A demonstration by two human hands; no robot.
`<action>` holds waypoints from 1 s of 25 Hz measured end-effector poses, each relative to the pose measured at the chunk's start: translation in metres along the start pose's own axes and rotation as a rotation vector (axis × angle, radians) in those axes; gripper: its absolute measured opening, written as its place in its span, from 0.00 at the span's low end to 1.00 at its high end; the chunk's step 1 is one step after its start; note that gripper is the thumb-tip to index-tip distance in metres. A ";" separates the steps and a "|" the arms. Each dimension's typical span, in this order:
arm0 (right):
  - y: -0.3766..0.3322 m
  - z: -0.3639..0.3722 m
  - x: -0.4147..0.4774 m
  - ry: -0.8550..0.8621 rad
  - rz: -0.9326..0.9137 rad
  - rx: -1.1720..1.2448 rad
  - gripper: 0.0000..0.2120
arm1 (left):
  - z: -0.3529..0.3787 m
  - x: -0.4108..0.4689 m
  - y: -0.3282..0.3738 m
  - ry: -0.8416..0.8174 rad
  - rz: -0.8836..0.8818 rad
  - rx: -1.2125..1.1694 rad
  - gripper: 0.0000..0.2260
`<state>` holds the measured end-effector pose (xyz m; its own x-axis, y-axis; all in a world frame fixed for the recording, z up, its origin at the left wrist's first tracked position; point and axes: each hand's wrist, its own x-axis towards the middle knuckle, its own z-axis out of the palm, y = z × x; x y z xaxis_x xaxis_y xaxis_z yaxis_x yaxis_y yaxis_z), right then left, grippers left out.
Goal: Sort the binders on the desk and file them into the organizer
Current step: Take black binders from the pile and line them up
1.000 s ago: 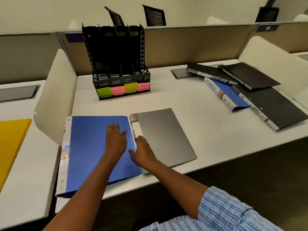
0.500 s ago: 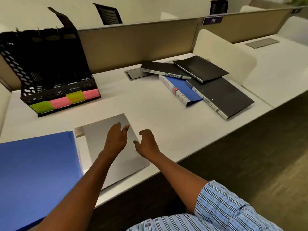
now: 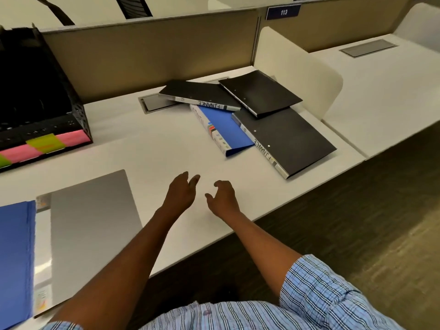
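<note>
Three flat black binders and one blue plastic binder are lying overlapped near tabletop's back-right corner; grey binder and second blue binder are lying front-left; black mesh organizer is standing back-left.

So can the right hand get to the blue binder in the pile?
Probably yes. Only bare white desk lies between the right hand and the blue plastic binder, and its near end is uncovered. Two flat black binders overlap its far end and right side, though.
</note>
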<state>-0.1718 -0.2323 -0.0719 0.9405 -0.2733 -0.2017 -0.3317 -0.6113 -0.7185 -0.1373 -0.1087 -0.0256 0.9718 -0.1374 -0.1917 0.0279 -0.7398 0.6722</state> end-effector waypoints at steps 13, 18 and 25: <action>0.060 -0.086 0.068 0.368 0.713 0.865 0.10 | 0.029 0.064 0.065 -0.137 0.244 0.003 0.18; 0.058 -0.105 0.080 0.471 0.765 1.226 0.21 | 0.039 0.086 0.075 -0.228 0.295 0.019 0.19; 0.092 -0.146 0.107 0.566 0.850 1.878 0.27 | 0.064 0.107 0.097 -0.300 0.211 0.086 0.19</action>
<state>-0.1125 -0.4257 -0.0623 0.4038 -0.3683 -0.8374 0.2295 0.9269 -0.2970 -0.0452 -0.2379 -0.0269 0.8419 -0.4701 -0.2648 -0.1976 -0.7254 0.6594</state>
